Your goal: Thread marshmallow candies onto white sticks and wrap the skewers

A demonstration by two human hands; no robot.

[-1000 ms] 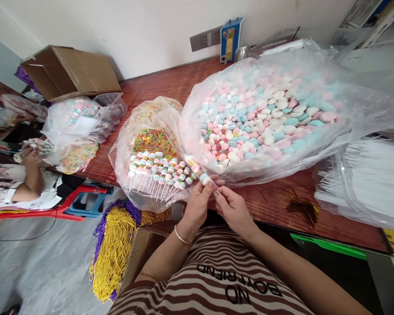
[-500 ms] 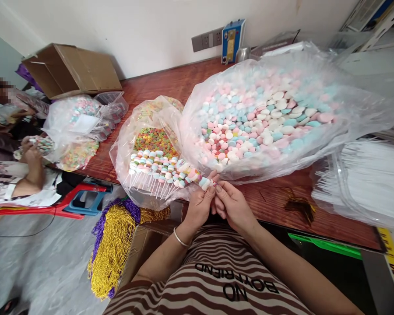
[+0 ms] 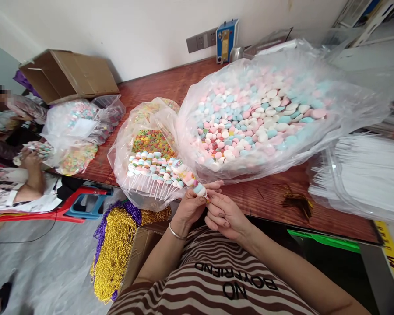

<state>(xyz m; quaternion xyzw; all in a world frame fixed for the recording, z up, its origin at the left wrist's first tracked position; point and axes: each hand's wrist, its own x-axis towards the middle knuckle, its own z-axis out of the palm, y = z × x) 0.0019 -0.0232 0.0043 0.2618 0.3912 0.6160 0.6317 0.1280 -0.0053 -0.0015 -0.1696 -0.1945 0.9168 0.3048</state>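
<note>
A wrapped marshmallow skewer (image 3: 189, 178) in a clear printed sleeve points up and left from between my hands. Its lower end sits in the fingers of my left hand (image 3: 191, 206), which is closed around it. My right hand (image 3: 226, 214) pinches the same end from the other side, its other fingers curled. Just left of my hands, several marshmallow skewers (image 3: 154, 168) with white sticks lie in a row on an open plastic bag (image 3: 118, 175). Behind them in that bag are small colourful ring candies (image 3: 153, 142).
A large clear bag of pastel marshmallows (image 3: 256, 118) fills the table's middle. White sticks (image 3: 364, 175) in plastic lie right, near gold twist ties (image 3: 297, 201). At left, a co-worker's hands (image 3: 29, 157) hold skewers by a cardboard box (image 3: 72, 74). Gold beads (image 3: 114, 249) hang below.
Both hands have shifted slightly left and down with the wrapped skewer. More of the skewer shows now, and the left fingers have spread a little above it.
</note>
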